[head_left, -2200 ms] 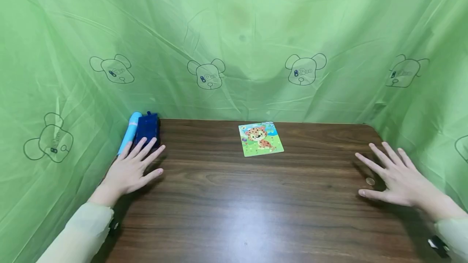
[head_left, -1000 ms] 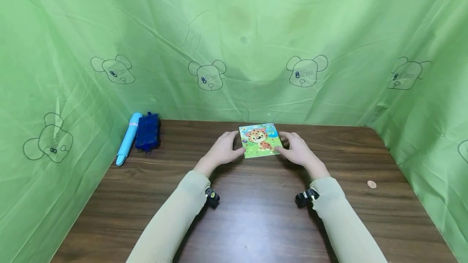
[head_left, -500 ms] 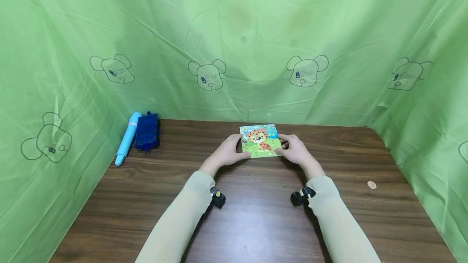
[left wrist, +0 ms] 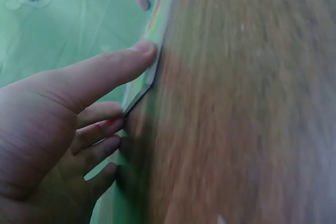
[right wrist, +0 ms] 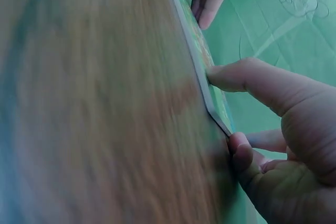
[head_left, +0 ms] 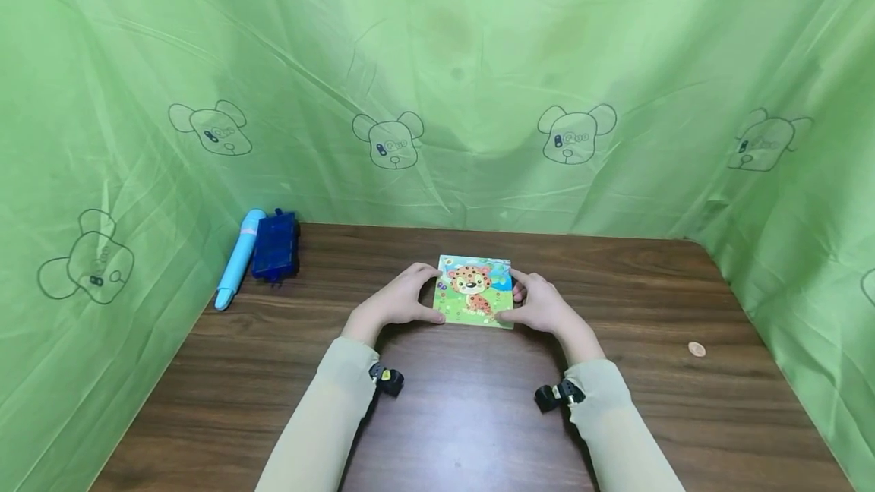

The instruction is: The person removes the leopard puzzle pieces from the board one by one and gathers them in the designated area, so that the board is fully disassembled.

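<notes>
A thin square picture board (head_left: 473, 291) with a cartoon leopard on a green and blue ground is held between my two hands in the head view. My left hand (head_left: 401, 298) grips its left side, thumb at the near corner. On the right side, my right hand (head_left: 540, 304) pinches it, the thumb lying over the near corner. Seen from the left wrist, the board's pale edge (left wrist: 156, 69) runs close over the table. The right wrist view shows fingertips at the board's side (right wrist: 201, 80); whether it touches the table I cannot tell.
On the brown wood table (head_left: 205, 393), a light-blue tube-like case (head_left: 239, 260) lies at the back left beside a dark-blue box (head_left: 276, 247). A small round coin-like disc (head_left: 696, 349) lies to the right. Green cloth (head_left: 451, 97) hangs round the back and sides.
From wide apart, both hands came in to the picture board and took hold of its sides. The board has since moved toward me and slightly left, turning a little straighter.
</notes>
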A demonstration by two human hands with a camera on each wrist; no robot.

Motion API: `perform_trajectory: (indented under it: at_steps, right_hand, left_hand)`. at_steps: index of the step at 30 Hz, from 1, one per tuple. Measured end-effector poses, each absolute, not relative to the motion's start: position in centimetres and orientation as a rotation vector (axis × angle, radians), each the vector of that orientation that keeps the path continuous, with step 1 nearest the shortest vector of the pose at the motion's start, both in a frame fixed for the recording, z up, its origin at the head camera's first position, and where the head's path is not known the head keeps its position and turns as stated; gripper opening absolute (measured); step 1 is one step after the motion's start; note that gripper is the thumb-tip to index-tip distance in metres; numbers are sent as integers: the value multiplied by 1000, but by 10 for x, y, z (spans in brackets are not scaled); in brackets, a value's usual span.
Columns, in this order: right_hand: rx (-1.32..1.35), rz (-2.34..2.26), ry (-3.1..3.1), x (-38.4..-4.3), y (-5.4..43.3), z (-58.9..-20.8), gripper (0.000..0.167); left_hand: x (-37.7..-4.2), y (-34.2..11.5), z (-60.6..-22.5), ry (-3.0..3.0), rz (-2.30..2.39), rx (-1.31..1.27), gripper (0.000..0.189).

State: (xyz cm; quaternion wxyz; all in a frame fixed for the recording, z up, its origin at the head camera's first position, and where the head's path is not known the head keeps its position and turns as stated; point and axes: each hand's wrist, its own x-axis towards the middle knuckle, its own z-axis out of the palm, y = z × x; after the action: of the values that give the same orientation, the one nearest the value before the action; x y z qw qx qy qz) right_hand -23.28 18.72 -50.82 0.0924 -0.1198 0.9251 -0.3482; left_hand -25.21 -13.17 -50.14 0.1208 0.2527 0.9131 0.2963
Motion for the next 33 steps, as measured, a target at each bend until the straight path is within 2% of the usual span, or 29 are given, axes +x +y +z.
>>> perform_trajectory:
  at_steps: [8,23,33]
  right_hand:
    - [-428,-996,2736,-223,167,-508,108]
    - [-480,-1036,2716,-233,133,-511,108]
    - [-460,-992,2780,-229,122,-512,110]
  left_hand:
    - [-242,-158,-509,2685,918,668,85]
    - [-239,-200,-519,2651,1026,597,113]
    - [-242,-210,-521,2622,1054,626,116]
